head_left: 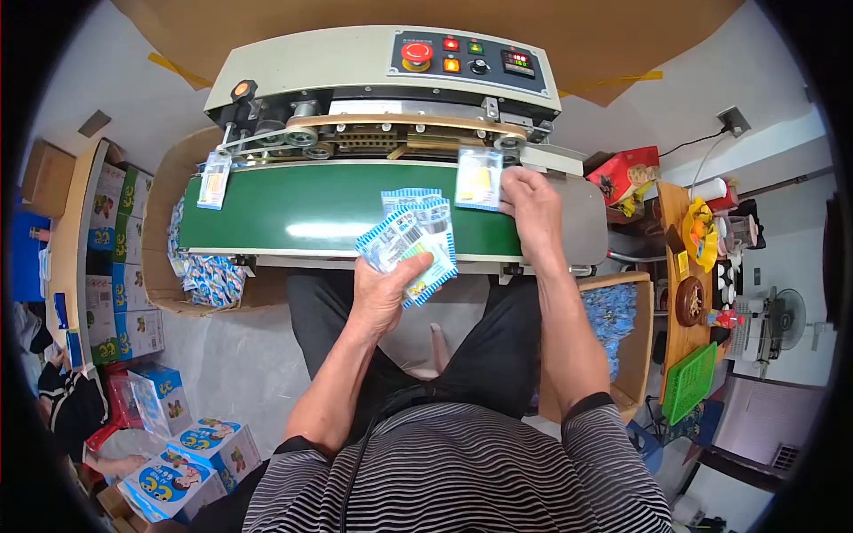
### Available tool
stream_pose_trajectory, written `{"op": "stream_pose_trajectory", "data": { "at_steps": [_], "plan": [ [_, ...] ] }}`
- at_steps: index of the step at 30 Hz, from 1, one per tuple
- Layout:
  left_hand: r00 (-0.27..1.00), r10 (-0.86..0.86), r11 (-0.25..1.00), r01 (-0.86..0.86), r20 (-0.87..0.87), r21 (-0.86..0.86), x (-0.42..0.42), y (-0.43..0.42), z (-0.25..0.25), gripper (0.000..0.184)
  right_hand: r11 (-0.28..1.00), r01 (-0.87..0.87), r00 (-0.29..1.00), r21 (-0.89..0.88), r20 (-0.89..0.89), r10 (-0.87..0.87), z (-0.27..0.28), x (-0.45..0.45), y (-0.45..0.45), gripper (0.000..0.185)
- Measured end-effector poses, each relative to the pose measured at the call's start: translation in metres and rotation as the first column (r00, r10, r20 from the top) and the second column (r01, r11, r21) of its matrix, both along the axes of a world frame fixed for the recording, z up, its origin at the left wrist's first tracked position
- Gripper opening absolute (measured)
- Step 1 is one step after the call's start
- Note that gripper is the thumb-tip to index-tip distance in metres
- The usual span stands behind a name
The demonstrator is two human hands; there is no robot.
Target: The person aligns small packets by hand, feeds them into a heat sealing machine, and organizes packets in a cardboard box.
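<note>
My left hand [384,289] is closed on a fanned bunch of small blue-and-white packets [413,238], its thumb pressed on top, over the front edge of the green belt [329,209]. At the belt's right part my right hand [531,200] has its fingertips at the right edge of a single clear packet [479,180] with yellow content. That packet stands with its top against the sealing machine [355,75]. Another packet [214,182] lies at the belt's left end. The fingers of my right hand are bent together, partly hidden.
Below the belt's left end is a carton [164,266] of packets; another carton [640,346] is at the right. Printed boxes [173,480] stand lower left, near a person's arm [115,464]. A wooden table [680,311] with a green basket [690,382] is at the right.
</note>
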State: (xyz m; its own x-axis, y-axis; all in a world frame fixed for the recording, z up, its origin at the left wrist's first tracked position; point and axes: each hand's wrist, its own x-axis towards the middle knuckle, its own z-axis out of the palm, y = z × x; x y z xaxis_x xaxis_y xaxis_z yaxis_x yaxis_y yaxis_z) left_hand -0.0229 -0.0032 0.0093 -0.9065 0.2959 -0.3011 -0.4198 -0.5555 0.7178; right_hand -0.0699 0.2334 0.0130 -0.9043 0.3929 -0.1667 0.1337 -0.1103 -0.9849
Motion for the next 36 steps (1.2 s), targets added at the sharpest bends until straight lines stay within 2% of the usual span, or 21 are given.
{"op": "stream_pose_trajectory", "data": {
  "at_steps": [1, 3, 4, 5, 6, 7, 10, 11, 15, 18, 19, 22, 23, 26, 31, 33, 36],
  "plan": [
    [1.000, 0.023, 1.000, -0.023, -0.012, -0.006, 0.002, 0.001, -0.001, 0.038, 1.000, -0.008, 1.000, -0.002, -0.006, 0.008, 0.006, 0.006, -0.006, 0.028],
    [0.998, 0.062, 0.998, -0.062, -0.032, -0.014, 0.006, 0.003, -0.003, 0.038, 0.923, 0.020, 0.992, 0.384, -0.122, 0.029, 0.016, 0.031, -0.017, 0.031],
    [0.998, 0.057, 0.998, -0.058, -0.033, -0.013, 0.008, 0.003, -0.003, 0.038, 0.923, 0.024, 0.992, 0.385, -0.123, 0.025, 0.020, 0.042, -0.023, 0.031],
    [0.999, 0.030, 0.999, -0.030, -0.027, -0.013, 0.010, 0.004, -0.002, 0.038, 0.981, -0.137, 0.985, 0.137, -0.090, 0.150, 0.024, 0.053, -0.030, 0.030],
    [1.000, 0.000, 1.000, 0.000, -0.022, -0.012, 0.012, 0.006, -0.001, 0.038, 0.951, -0.285, 0.957, -0.122, -0.094, 0.275, 0.026, 0.063, -0.034, 0.028],
    [0.999, -0.028, 1.000, 0.028, -0.019, -0.011, 0.013, 0.008, 0.000, 0.038, 0.955, -0.274, 0.960, -0.118, -0.096, 0.263, 0.024, 0.071, -0.035, 0.028],
    [0.997, -0.031, 0.999, 0.028, -0.076, -0.042, 0.020, 0.015, 0.000, 0.038, 0.935, -0.327, 0.940, 0.135, -0.051, 0.337, 0.009, 0.085, -0.038, 0.024],
    [0.994, -0.027, 0.998, 0.021, -0.103, -0.059, 0.021, 0.016, 0.000, 0.038, 0.935, -0.327, 0.940, 0.137, -0.056, 0.337, 0.006, 0.087, -0.039, 0.024],
    [0.992, -0.024, 0.998, 0.016, -0.120, -0.064, 0.025, 0.017, 0.000, 0.039, 0.969, -0.241, 0.962, 0.048, -0.117, 0.245, 0.001, 0.092, -0.040, 0.019],
    [0.996, -0.010, 0.999, 0.007, -0.084, -0.036, 0.024, 0.017, -0.004, 0.039, 0.966, -0.102, 0.989, -0.236, -0.132, 0.073, 0.004, 0.093, -0.043, 0.017],
    [0.998, -0.003, 1.000, 0.002, -0.065, -0.022, 0.024, 0.016, -0.005, 0.039, 0.966, -0.104, 0.989, -0.237, -0.131, 0.074, 0.005, 0.093, -0.042, 0.017],
    [0.999, 0.001, 1.000, -0.002, -0.053, -0.027, 0.025, 0.013, -0.007, 0.040, 0.920, -0.045, 0.988, -0.389, -0.151, -0.015, 0.010, 0.088, -0.033, 0.019],
    [0.999, 0.002, 1.000, -0.003, -0.047, -0.029, 0.025, 0.013, -0.007, 0.040, 0.921, -0.045, 0.988, -0.387, -0.151, -0.015, 0.013, 0.087, -0.031, 0.019],
    [0.999, 0.013, 0.999, -0.015, -0.052, -0.031, 0.024, 0.014, -0.007, 0.041, 0.940, -0.244, 0.970, -0.239, -0.087, 0.229, 0.021, 0.084, -0.029, 0.023],
    [0.999, 0.031, 0.999, -0.033, -0.045, -0.036, 0.018, 0.008, -0.009, 0.042, 0.989, -0.132, 0.989, -0.073, -0.072, 0.127, 0.007, 0.063, 0.023, 0.024],
    [0.999, 0.030, 0.999, -0.031, -0.030, -0.030, 0.015, 0.004, -0.009, 0.042, 0.997, 0.060, 0.997, -0.051, -0.036, -0.062, 0.010, 0.047, 0.046, 0.024],
    [0.999, 0.032, 0.999, -0.032, 0.000, -0.022, 0.011, 0.003, -0.006, 0.042, 1.000, 0.007, 0.999, -0.021, 0.040, -0.006, 0.003, 0.026, 0.067, 0.024]
  ]
}}
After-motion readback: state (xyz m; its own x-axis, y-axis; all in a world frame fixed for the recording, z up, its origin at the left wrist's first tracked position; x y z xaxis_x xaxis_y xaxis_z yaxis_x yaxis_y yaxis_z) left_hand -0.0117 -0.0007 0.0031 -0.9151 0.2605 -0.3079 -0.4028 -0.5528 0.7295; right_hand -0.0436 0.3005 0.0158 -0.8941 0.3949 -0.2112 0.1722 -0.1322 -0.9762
